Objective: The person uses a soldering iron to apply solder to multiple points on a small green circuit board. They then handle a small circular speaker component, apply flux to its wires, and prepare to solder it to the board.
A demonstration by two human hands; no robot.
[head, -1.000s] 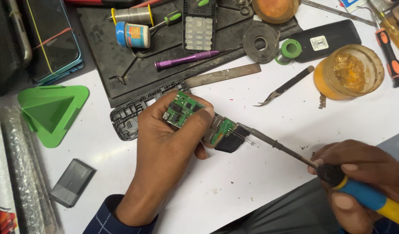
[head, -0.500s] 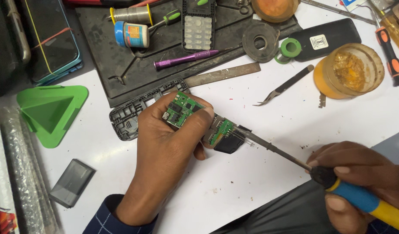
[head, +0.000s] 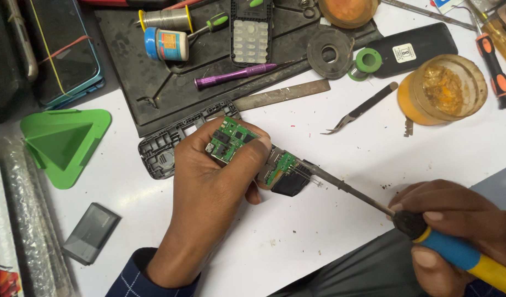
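My left hand point(head: 209, 192) grips a green phone circuit board point(head: 247, 151), long axis running lower right from my grip toward the iron. My right hand point(head: 456, 225) is clenched on a blue-and-yellow-handled soldering iron point(head: 374, 203); its shaft points up-left, tip at the board's far end. A black plastic phone frame point(head: 165, 148) lies on the white surface point(head: 319, 242) just above my left grip.
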